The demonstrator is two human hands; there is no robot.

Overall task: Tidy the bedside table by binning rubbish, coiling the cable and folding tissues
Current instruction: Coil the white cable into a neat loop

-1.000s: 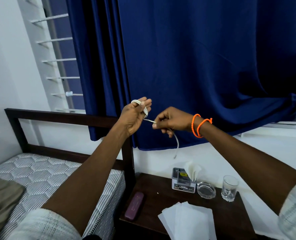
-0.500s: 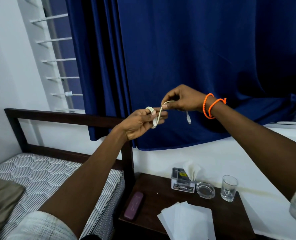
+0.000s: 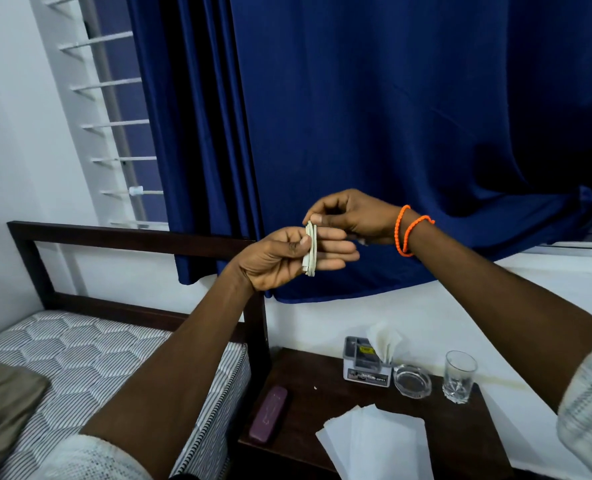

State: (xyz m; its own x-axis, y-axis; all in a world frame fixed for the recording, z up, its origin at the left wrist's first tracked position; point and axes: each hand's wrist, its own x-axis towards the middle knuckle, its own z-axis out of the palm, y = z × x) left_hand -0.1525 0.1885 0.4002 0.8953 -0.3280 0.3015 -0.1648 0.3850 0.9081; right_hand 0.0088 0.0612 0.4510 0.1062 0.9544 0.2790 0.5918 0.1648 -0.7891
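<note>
Pinching the flat white cable coil (image 3: 310, 248), the left hand (image 3: 280, 258) clamps it; the right hand (image 3: 353, 216) nips its top, fingertips together.

Dim, soft indoor light; edges bowed, sleeves blurred.

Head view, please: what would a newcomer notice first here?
The two hands meet mid-frame against the blue curtain: the left hand pinches a coiled white cable, and the right hand, with orange bands at the wrist, touches its top. Below, white tissues lie on the dark bedside table.
</note>
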